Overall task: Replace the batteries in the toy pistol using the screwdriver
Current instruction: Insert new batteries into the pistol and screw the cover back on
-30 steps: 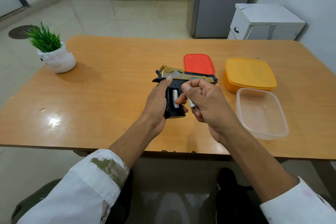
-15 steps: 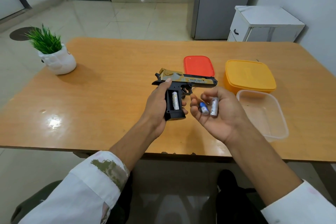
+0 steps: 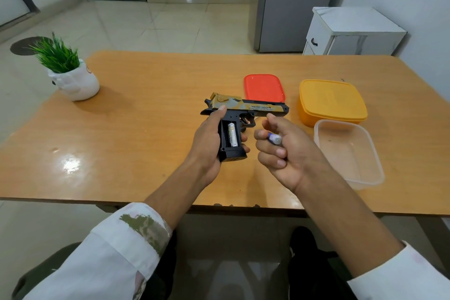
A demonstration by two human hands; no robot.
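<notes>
Pistol (image 3: 246,107): gold and black toy, held over the middle of the table; the muzzle points right, the grip points to the near side, and the grip compartment is open.
Plant (image 3: 58,56): green, in a white pot (image 3: 75,83), at the far left of the table, well apart from both hands.
Table (image 3: 146,129): orange-brown wood, with a bright reflection at the near left.
Left hand (image 3: 207,143): wrapped round the pistol grip from the left; the thumb lies up along the rear of the frame, and fingertips show at the right side of the grip.
Grip battery (image 3: 232,134): silver, lying lengthwise inside the open compartment.
Right hand (image 3: 289,156): just right of the grip, not touching the pistol; its fingers are curled and hold the loose battery.
Loose battery (image 3: 274,139): only a blue and silver end shows between the fingers; the rest is hidden.
Lid (image 3: 264,86): red, flat on the table, on the far side of the barrel.
Yellow box (image 3: 331,102): closed, at the far right of the table.
Clear box (image 3: 348,153): open on top, just near of the yellow box and right of the right hand.
Cabinet (image 3: 353,31): white, on the floor beyond the far right corner of the table.
</notes>
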